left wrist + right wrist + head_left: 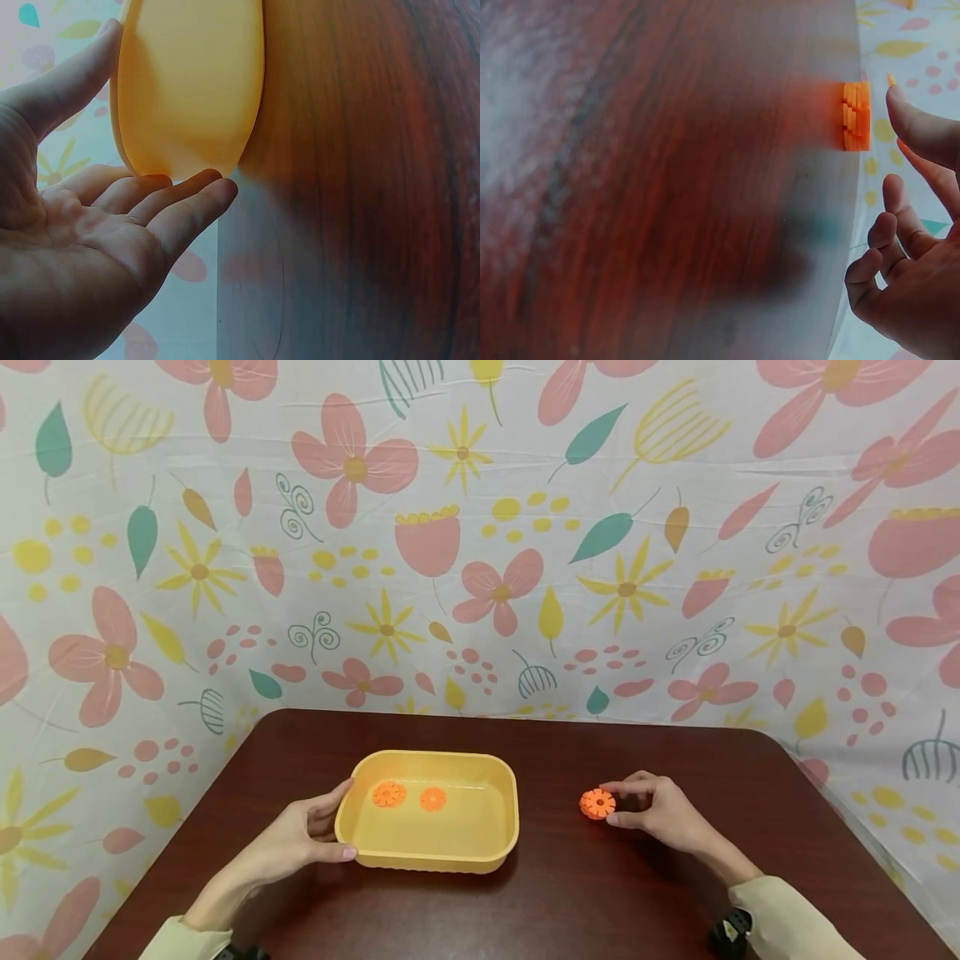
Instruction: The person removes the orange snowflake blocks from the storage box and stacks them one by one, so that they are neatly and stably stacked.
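A yellow plastic basin (pixel 427 852) stands on the table, with orange notched discs (pixel 432 799) lying inside it toward the left. My left hand (pixel 288 839) grips the basin's left end, its thumb by the near corner and its fingers along the end wall (pixel 124 232). To the right of the basin, my right hand (pixel 663 810) pinches an orange notched disc (pixel 598 803) between thumb and forefinger. Below that disc, a short stack of orange discs (pixel 856 116) shows edge-on in the right wrist view; the other fingers (pixel 891 193) are loosely curled. The thumb mostly hides the pinched disc there.
The dark brown wooden table (pixel 555 902) has rounded far corners. Behind it and at the sides hangs a white cloth (pixel 480 460) printed with flowers and leaves. A gap of table lies between the basin and the stack. Dark straps (pixel 729 933) sit at both wrists.
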`<state>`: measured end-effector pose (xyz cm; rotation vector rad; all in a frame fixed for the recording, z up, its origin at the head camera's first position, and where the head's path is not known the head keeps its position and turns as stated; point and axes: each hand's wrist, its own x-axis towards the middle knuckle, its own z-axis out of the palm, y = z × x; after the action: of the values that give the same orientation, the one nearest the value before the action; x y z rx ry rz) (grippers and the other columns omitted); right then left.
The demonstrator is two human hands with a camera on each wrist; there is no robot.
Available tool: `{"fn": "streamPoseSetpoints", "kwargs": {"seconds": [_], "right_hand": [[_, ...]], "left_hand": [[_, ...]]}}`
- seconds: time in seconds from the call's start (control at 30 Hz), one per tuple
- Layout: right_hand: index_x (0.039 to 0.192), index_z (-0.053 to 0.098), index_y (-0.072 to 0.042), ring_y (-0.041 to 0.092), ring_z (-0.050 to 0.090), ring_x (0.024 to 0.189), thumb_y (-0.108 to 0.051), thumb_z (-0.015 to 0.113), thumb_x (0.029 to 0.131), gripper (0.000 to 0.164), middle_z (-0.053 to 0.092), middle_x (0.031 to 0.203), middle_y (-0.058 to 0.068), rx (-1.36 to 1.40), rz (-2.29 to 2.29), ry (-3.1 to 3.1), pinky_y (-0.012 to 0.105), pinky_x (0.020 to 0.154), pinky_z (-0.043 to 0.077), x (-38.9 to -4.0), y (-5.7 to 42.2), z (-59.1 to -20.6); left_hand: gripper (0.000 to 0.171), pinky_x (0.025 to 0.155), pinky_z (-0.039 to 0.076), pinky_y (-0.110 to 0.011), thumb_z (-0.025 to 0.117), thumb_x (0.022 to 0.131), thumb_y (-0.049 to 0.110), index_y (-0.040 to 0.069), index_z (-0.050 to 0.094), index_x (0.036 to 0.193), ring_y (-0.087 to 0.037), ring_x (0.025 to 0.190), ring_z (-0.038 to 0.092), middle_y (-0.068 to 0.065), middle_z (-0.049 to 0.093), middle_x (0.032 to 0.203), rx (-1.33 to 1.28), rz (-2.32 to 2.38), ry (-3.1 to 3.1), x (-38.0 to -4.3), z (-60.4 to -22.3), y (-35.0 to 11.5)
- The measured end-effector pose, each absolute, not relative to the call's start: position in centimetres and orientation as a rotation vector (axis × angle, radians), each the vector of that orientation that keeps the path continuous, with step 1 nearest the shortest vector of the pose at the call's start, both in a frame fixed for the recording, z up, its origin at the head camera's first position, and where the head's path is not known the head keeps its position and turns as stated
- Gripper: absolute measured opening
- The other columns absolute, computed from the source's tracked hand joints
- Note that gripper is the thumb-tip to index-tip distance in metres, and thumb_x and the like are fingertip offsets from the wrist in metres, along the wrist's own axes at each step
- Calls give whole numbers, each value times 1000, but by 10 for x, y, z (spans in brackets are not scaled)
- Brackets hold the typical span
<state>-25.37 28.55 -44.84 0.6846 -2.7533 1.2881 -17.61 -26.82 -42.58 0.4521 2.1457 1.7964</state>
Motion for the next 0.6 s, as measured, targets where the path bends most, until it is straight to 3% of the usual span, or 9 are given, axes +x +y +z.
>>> {"fn": "streamPoseSetpoints", "kwargs": {"seconds": [0.4,0.6], "right_hand": [[125,78,-6,18,40,72,-18,91,85,44,59,94,9,661,1260,-2798,30,58,34,-256,284,-450],[125,78,-5,19,47,77,-20,92,84,46,61,94,7,669,1199,-2829,28,62,37,-259,282,-451]], "left_hand": [[100,97,55,-32,82,91,3,-3,16,166,-48,142,43,-31,20,167,466,1795,2139,-177,-427,-269],[100,98,55,-32,83,91,4,-4,16,166,-47,143,43,-30,19,168,465,1798,2137,-176,-427,-270]]}}
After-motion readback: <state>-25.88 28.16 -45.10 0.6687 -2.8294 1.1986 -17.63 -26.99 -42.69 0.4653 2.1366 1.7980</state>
